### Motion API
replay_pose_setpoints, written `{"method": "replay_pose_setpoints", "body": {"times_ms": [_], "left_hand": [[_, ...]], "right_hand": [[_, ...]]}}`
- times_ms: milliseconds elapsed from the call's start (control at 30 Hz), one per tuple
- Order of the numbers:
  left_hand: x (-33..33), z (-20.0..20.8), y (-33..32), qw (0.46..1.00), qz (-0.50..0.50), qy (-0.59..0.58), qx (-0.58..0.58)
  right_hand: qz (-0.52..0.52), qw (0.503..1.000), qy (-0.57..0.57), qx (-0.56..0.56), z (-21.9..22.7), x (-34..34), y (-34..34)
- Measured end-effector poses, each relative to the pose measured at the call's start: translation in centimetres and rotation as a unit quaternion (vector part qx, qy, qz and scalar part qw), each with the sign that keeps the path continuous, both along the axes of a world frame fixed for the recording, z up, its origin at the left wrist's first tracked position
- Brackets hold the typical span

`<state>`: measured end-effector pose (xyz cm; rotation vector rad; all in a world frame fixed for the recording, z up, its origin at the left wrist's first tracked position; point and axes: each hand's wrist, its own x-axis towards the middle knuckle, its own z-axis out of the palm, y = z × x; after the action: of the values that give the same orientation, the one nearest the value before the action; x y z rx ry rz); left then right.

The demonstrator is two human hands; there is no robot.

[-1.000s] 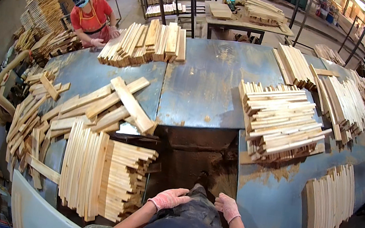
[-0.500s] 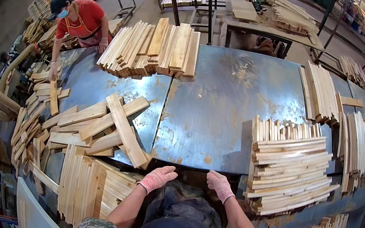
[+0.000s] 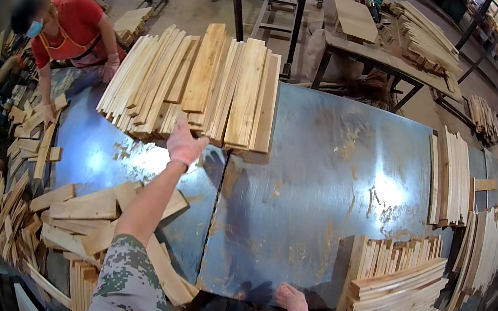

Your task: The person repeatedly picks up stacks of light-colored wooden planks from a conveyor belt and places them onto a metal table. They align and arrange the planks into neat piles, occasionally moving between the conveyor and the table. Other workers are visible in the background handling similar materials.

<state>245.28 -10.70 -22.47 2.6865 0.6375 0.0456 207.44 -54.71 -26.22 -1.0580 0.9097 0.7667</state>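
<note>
My left fingers are stretched forward and loosely spread, their tips touching the near ends of the boards, not yet wrapped around any one of them; whether a grip has formed under the board ends I cannot tell. In the head view, my left hand, in a pink glove, reaches far out over the metal table, with my camouflage sleeve running back to the lower edge. The boards lie side by side in a wide fanned stack at the far edge of the table, left of its middle, their long sides pointing away from me. My right hand, also gloved in pink, lies flat at the near edge of the table, fingers released and holding nothing, just beside a stack of slats to its right. To my left, a loose heap of short planks lies under my outstretched arm. Along the right side of the table stand more rows of strips. At the far left, a person in a red shirt bends over the table's left end, one gloved hand down among scattered offcuts. Beyond the table a bench carries more timber.
</note>
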Motion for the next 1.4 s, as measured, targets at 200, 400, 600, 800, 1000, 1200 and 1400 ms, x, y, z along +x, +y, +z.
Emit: {"method": "replay_pose_setpoints", "body": {"times_ms": [200,400,600,800,1000,1200,1400], "left_hand": [[13.3,-0.7,1.8,0.991,0.041,0.112,0.064],[15.4,-1.7,2.4,0.986,0.058,0.151,0.042],[12.9,-1.6,5.7,0.961,0.042,0.027,-0.272],[-4.4,0.1,2.0,0.772,0.065,-0.074,-0.627],[-22.2,-0.5,-6.4,0.694,0.109,-0.103,-0.704],[-27.1,-1.7,-10.3,0.724,0.151,-0.114,-0.663],[-28.7,0.2,-9.5,0.714,0.128,-0.037,-0.687]], "right_hand": [[-0.056,0.997,0.059,0.015,-3.1,0.9,1.2],[-0.061,0.996,0.067,0.023,-1.4,3.6,4.0],[0.012,0.999,0.027,-0.037,1.1,7.8,5.5],[0.051,0.996,-0.011,0.073,0.8,10.4,7.1],[0.228,0.951,-0.152,0.145,4.1,14.8,14.3],[0.290,0.906,-0.261,0.161,6.2,15.2,18.1],[0.288,0.911,-0.244,0.168,5.6,15.4,17.8]]}}
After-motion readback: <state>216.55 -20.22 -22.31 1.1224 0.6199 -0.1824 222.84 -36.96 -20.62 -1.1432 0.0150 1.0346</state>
